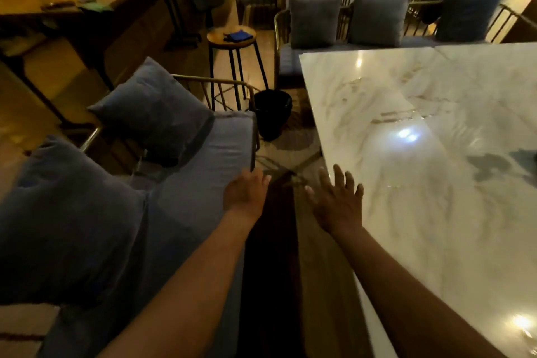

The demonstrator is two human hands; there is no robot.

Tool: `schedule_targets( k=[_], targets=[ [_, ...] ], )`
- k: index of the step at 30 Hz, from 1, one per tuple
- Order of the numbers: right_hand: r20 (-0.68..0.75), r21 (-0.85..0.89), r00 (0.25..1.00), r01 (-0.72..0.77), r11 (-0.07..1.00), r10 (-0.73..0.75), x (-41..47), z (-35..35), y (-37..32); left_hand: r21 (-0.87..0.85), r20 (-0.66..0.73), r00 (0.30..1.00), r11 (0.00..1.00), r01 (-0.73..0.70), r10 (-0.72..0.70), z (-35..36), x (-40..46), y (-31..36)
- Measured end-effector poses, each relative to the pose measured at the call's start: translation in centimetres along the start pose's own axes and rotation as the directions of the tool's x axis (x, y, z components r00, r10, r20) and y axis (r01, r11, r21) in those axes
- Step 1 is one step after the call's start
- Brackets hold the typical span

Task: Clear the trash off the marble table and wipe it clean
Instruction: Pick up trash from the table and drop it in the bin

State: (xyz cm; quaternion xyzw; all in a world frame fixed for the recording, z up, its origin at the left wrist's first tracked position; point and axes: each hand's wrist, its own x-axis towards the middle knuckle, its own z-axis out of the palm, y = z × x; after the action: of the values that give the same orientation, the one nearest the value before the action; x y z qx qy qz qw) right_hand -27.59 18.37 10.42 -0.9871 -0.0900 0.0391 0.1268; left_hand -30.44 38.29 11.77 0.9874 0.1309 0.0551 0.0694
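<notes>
Step in hand: as I judge it, going for a wiping cloth; the part of the marble table (pixel 421 154) in view, filling the right of the frame, carries no trash that I can make out, only light glare and faint streaks.
How to do it well: head for the folded blue cloth (pixel 239 36) on the round stool (pixel 229 41) at upper centre, if that is the wiper; take it in one hand and keep the other free to steady against the table edge. Step between the bench and the table without knocking the black bin (pixel 271 113) on the floor by the table's corner. When wiping, work in overlapping strokes from the far side toward the near edge.
Left hand: left hand (pixel 247 195) at lower centre, fingers loosely extended, holding nothing; it lies over the front edge of the blue bench cushion (pixel 203 183), but contact cannot be told.
Right hand: right hand (pixel 337 203), fingers spread and straight, empty, at the table's left edge, fingertips over the marble; whether it presses the surface is unclear.
Task's thing: the table runs from centre right to the lower right corner.
Risk: the picture is dim and blurred, so small scraps could escape notice.
</notes>
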Motion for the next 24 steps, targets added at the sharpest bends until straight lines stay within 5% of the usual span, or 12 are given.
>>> schedule_targets(
  k=[14, 24],
  targets=[
    [0.001, -0.066, 1.0, 0.024, 0.998, -0.024, 34.8, 1.1, -4.8, -0.197, -0.023, 1.0, 0.98, -0.004, -0.001, 5.1, 34.4, -2.2],
    [0.058, 0.0, 0.998, 0.002, 1.0, -0.002, 56.6, 2.8, -7.5, -0.16, -0.021, 0.999, 0.986, -0.048, 0.046, 9.0, 58.0, -2.9]
  ],
)
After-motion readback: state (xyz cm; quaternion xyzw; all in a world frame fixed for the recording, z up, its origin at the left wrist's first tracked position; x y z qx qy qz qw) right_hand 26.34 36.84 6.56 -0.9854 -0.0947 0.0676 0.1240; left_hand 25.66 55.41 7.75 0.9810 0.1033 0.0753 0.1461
